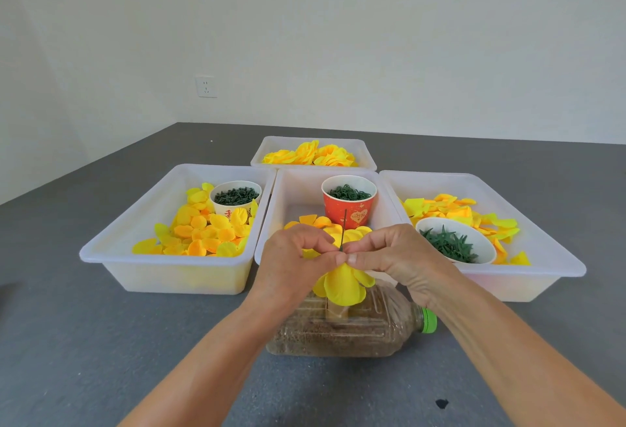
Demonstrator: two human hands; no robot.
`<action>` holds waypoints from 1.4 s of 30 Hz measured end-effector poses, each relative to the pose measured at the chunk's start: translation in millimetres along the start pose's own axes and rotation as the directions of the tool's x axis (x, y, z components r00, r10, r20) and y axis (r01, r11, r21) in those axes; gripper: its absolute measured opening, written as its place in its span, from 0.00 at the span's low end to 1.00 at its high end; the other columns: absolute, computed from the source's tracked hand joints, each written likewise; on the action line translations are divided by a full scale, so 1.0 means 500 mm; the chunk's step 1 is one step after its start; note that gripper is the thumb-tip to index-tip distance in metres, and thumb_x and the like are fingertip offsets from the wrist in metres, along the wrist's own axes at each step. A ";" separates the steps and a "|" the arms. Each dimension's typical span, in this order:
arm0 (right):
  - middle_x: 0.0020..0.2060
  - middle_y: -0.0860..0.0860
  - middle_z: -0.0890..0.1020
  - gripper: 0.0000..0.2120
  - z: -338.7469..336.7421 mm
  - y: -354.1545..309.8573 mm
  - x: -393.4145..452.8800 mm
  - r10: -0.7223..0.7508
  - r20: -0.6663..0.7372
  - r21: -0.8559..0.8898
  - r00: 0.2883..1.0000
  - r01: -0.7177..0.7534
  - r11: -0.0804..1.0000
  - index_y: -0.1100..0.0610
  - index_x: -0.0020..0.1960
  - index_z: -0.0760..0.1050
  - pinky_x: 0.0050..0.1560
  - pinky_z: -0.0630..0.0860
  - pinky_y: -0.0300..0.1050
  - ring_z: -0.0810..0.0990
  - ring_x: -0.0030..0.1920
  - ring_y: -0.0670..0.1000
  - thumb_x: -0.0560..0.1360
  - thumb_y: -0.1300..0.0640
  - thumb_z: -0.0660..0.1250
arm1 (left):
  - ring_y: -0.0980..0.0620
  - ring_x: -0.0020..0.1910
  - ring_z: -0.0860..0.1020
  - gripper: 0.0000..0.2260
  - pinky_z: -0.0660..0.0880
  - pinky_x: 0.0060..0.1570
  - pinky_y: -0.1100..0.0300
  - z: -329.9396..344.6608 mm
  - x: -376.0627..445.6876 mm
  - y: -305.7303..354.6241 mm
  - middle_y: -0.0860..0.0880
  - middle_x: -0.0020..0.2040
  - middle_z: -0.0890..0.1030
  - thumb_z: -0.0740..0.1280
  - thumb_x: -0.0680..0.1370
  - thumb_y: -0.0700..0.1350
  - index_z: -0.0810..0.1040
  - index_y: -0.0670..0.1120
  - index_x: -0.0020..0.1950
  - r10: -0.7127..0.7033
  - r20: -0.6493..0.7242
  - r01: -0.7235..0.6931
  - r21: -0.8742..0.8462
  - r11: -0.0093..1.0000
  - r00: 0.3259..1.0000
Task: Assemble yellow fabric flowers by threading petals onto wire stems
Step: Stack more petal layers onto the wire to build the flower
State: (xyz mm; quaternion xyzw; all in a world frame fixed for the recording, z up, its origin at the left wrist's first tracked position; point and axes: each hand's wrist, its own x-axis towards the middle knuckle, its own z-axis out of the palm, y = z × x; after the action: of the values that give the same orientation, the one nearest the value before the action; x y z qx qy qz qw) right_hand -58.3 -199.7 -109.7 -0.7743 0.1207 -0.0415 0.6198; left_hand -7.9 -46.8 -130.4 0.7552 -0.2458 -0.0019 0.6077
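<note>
Here both hands (pixel 342 257) pinch stem (pixel 344 226).

You have yellow and orange petals (pixel 203 230) in translucent white bins (pixel 111 250) on a dark grey table (pixel 84 342). The red cup (pixel 349 211) bears gold heart markings; the white cup (pixel 233 199) holds dark green bits. The bottle's cap (pixel 428 320) is green.

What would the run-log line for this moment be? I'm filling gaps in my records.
step: threading petals | left hand: pinches yellow flower | right hand: pinches wire stem | over: plastic bottle
</note>
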 end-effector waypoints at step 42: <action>0.37 0.52 0.84 0.03 -0.020 -0.003 -0.001 -0.008 -0.004 0.064 1.000 0.008 0.998 0.61 0.43 0.82 0.43 0.78 0.40 0.80 0.38 0.47 0.71 0.66 0.70 | 0.58 0.31 0.74 0.08 0.72 0.33 0.67 -0.011 0.029 0.024 0.50 0.31 0.80 0.77 0.66 0.36 0.82 0.45 0.29 -0.146 0.159 0.152 -0.022 0.988 0.976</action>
State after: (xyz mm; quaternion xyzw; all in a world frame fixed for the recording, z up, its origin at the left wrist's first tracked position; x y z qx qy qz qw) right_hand -60.7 -208.8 -105.8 -0.7545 0.1174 -0.0492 0.6439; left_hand 2.3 -48.7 -113.7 0.7585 -0.2355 -0.1110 0.5974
